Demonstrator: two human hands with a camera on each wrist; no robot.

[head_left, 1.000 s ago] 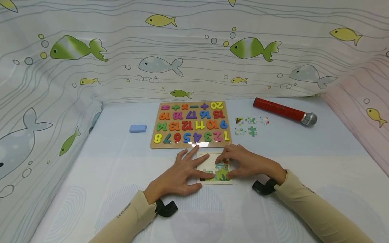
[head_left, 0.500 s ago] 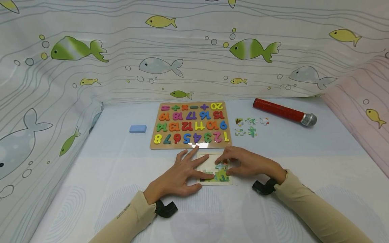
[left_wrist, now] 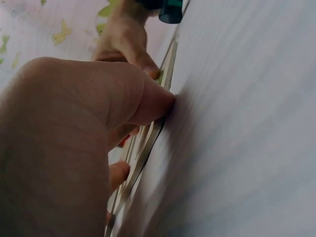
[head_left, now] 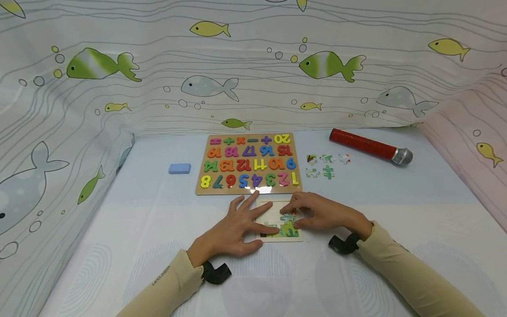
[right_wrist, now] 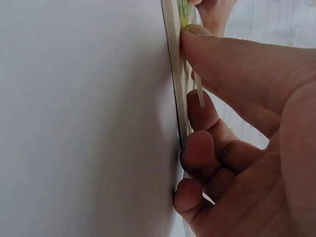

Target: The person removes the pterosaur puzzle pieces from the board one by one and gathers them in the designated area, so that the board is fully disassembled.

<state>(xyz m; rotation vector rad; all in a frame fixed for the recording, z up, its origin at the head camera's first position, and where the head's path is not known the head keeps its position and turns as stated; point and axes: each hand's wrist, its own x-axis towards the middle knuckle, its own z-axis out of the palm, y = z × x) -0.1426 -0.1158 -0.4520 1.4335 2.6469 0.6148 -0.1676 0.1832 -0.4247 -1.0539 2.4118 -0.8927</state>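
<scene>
A small wooden jigsaw tray (head_left: 270,215) lies in front of the person, with green pieces (head_left: 288,230) fitted along its near side. My left hand (head_left: 233,229) rests over the tray's left part, fingers spread, one fingertip on the near row. From the right, my right hand (head_left: 322,211) reaches over the tray with curled fingers and pinches a jigsaw piece (head_left: 287,217). The right wrist view shows that thin piece (right_wrist: 200,94) tilted up from the tray, between thumb and fingers. Part of its picture is hidden by the fingers.
Several loose jigsaw pieces (head_left: 328,171) lie to the right of a number board (head_left: 202,188), which stands just beyond the tray. A red microphone (head_left: 364,144) is at the back right, a blue block (head_left: 180,168) at the left. A fish-print cloth (head_left: 261,57) hangs behind.
The right hand has shifted very slightly over the tray, its piece still pinched. The left hand stays in the same place.
</scene>
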